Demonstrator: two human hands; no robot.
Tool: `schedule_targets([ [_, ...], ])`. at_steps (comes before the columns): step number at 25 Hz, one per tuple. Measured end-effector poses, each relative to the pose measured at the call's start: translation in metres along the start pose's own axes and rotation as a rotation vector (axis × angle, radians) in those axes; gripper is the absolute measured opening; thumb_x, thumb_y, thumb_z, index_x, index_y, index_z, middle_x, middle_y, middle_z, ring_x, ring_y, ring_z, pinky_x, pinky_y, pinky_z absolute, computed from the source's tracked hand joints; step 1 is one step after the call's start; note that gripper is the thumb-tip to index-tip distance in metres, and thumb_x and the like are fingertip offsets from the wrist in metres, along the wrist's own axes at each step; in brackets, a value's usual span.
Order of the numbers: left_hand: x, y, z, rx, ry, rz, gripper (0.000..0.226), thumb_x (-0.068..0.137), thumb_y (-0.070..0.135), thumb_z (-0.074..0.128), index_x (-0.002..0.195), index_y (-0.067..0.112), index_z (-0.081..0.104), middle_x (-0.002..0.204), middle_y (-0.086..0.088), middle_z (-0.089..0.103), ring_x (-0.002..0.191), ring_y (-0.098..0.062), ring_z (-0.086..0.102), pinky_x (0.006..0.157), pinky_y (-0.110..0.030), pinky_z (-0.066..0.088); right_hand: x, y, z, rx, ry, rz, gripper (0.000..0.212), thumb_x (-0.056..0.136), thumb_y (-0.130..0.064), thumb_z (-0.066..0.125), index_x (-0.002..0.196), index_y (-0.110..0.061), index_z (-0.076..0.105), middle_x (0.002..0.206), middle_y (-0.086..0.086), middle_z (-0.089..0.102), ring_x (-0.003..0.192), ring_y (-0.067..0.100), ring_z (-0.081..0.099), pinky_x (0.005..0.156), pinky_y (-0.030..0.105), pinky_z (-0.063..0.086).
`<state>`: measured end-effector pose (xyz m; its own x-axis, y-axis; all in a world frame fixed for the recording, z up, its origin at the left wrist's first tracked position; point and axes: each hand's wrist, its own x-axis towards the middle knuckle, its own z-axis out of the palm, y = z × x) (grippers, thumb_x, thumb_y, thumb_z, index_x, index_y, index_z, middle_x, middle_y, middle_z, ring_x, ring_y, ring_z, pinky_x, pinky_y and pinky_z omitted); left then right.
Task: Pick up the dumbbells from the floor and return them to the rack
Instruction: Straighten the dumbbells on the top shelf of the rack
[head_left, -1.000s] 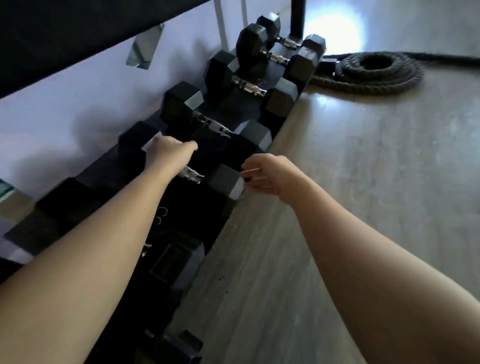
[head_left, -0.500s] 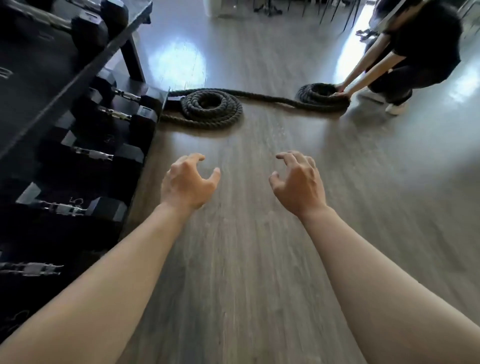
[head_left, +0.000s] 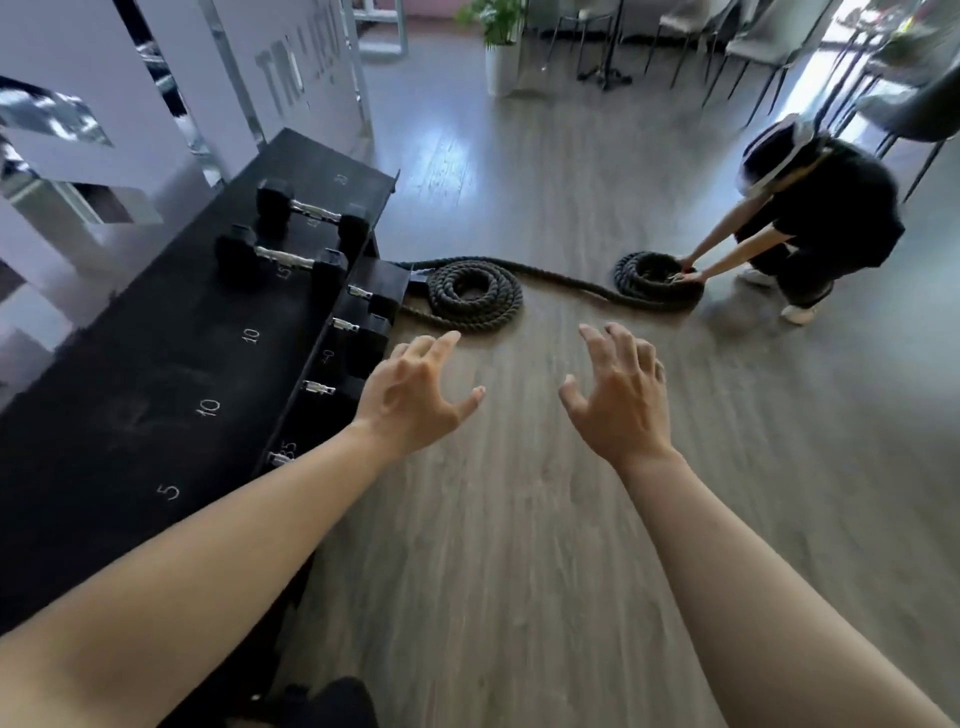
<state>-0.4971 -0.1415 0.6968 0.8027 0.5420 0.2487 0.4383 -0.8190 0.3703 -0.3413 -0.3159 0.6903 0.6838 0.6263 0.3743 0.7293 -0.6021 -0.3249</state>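
The black dumbbell rack (head_left: 156, 374) runs along the left wall, its top shelf marked with white weight numbers. Two black hex dumbbells (head_left: 283, 260) with chrome handles lie at the far end of that top shelf. Several larger dumbbells (head_left: 358, 332) rest on the lower shelf, only their ends showing. My left hand (head_left: 415, 400) hovers over the wood floor just right of the rack, fingers spread, holding nothing. My right hand (head_left: 618, 395) hangs beside it, also spread and empty. No dumbbell shows on the floor.
A thick coiled battle rope (head_left: 472, 291) lies on the floor past the rack's far end. Another person (head_left: 826, 218) crouches at the right, coiling its other end (head_left: 657, 280). A potted plant (head_left: 501, 47) and chairs (head_left: 753, 36) stand at the back.
My left hand has let go of a dumbbell on the lower shelf. Both hands have pulled back over the floor, and my view has risen above the top shelf.
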Motion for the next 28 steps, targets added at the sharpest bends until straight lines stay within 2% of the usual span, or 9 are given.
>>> schedule_targets([
  [3, 0.019, -0.007, -0.043, 0.035, 0.118, -0.017, 0.080, 0.083, 0.059, 0.060, 0.147, 0.017, 0.038, 0.137, -0.008, 0.052, 0.123, -0.029, 0.048, 0.098, -0.044, 0.044, 0.056, -0.028, -0.016, 0.000, 0.054, -0.136, 0.064, 0.084, -0.032, 0.067, 0.142, -0.013, 0.048, 0.142, 0.018, 0.047, 0.126, 0.040, 0.042, 0.106, 0.051, 0.033],
  [6, 0.051, -0.037, -0.065, 0.035, 0.229, -0.076, 0.078, 0.084, 0.058, 0.061, 0.147, 0.017, 0.038, 0.138, -0.006, 0.052, 0.124, -0.029, 0.047, 0.097, -0.043, 0.045, 0.122, -0.055, -0.006, 0.033, 0.083, -0.187, 0.063, 0.084, -0.035, 0.067, 0.141, -0.016, 0.046, 0.142, 0.016, 0.045, 0.127, 0.040, 0.040, 0.106, 0.052, 0.033],
  [16, 0.213, -0.186, -0.115, -0.004, 0.472, -0.361, 0.079, 0.084, 0.061, 0.058, 0.148, 0.021, 0.034, 0.144, -0.006, 0.046, 0.129, -0.028, 0.042, 0.099, -0.043, 0.042, 0.346, -0.172, 0.078, 0.164, 0.069, -0.384, 0.062, 0.086, -0.036, 0.066, 0.141, -0.018, 0.046, 0.142, 0.015, 0.046, 0.125, 0.038, 0.042, 0.103, 0.050, 0.036],
  [20, 0.269, -0.237, -0.115, -0.020, 0.558, -0.492, 0.078, 0.084, 0.061, 0.056, 0.147, 0.020, 0.035, 0.142, -0.010, 0.048, 0.129, -0.029, 0.043, 0.100, -0.045, 0.041, 0.418, -0.199, 0.131, 0.289, 0.023, -0.391, 0.059, 0.086, -0.036, 0.065, 0.140, -0.019, 0.048, 0.140, 0.013, 0.048, 0.125, 0.036, 0.043, 0.104, 0.047, 0.036],
  [25, 0.331, -0.287, -0.104, 0.006, 0.689, -0.654, 0.075, 0.084, 0.060, 0.060, 0.143, 0.018, 0.040, 0.136, -0.010, 0.053, 0.126, -0.029, 0.046, 0.098, -0.046, 0.045, 0.516, -0.231, 0.201, 0.447, -0.055, -0.496, 0.059, 0.088, -0.041, 0.063, 0.140, -0.021, 0.047, 0.139, 0.012, 0.049, 0.125, 0.033, 0.043, 0.104, 0.044, 0.035],
  [28, 0.369, -0.301, -0.099, 0.024, 0.776, -0.757, 0.069, 0.085, 0.056, 0.061, 0.140, 0.018, 0.044, 0.137, -0.009, 0.054, 0.126, -0.027, 0.047, 0.097, -0.039, 0.041, 0.576, -0.253, 0.229, 0.547, -0.133, -0.560, 0.062, 0.086, -0.047, 0.055, 0.141, -0.020, 0.047, 0.139, 0.011, 0.050, 0.125, 0.032, 0.044, 0.104, 0.045, 0.037],
])
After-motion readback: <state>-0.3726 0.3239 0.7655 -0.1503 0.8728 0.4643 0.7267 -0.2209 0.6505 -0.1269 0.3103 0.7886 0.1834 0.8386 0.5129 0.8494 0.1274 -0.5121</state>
